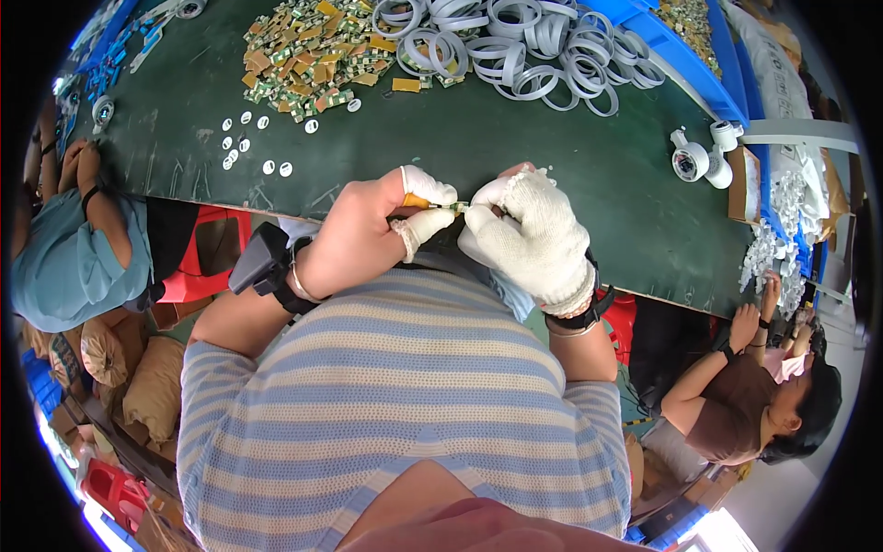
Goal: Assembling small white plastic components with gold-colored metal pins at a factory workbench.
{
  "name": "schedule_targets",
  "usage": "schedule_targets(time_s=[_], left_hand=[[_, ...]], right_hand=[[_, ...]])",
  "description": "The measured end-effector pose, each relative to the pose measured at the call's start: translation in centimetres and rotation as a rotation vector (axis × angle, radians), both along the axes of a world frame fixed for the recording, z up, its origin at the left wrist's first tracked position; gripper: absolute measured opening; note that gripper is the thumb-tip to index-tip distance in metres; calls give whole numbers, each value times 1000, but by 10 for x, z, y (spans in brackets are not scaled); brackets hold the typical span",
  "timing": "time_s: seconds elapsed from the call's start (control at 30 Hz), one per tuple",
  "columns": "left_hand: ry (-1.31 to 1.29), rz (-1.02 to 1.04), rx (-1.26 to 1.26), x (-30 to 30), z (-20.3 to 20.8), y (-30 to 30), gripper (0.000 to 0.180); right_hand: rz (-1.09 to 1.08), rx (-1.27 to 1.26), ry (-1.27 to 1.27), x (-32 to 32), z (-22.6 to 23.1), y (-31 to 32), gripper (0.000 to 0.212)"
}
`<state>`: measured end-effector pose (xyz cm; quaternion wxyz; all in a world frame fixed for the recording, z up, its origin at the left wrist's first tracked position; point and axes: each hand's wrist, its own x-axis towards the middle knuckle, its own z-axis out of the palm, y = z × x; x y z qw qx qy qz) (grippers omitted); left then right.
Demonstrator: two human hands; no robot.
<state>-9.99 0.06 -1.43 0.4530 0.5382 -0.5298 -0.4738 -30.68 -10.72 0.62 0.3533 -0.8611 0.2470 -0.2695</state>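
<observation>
Just over the table's near edge, my two hands meet fingertip to fingertip. My left hand (372, 216), with white fabric covers on its thumb and forefinger, is closed in a pinch on a small green circuit board (458, 208). An orange-brown piece (416, 200) shows between those fingers. My right hand (529, 230) wears a white knitted glove and is closed, its thumb and forefinger at the board's right end. What sits inside its curled fingers is hidden.
On the green table (570, 221) lie a heap of small circuit boards (313, 55), grey rings (543, 55), several white discs (244, 144) and white round fittings (690, 161). Blue bins (667, 46) line the far right. Co-workers sit at left (83, 248) and right (736, 396).
</observation>
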Motion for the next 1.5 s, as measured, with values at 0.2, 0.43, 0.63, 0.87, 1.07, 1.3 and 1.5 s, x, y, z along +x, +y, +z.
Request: schedule_targets(time_s=[0.2, 0.43, 0.63, 0.87, 1.07, 1.3, 1.5], left_hand=[[148, -14, 125, 2, -3, -1, 22], [-21, -9, -4, 3, -1, 2, 24], [179, -17, 119, 5, -7, -3, 20], [157, 100, -12, -4, -12, 1, 22], [144, 112, 9, 0, -12, -1, 22], [54, -48, -24, 9, 0, 2, 20], [-104, 26, -96, 3, -2, 8, 18]], right_hand=[[95, 276, -22, -5, -7, -7, 9], [41, 11, 8, 3, 0, -8, 10], [62, 77, -48, 4, -1, -11, 10], [-50, 118, -4, 6, -4, 1, 7], [4, 33, 55, 4, 6, -6, 9], [91, -195, 119, 5, 6, -15, 14], [143, -264, 93, 13, 3, -16, 16]])
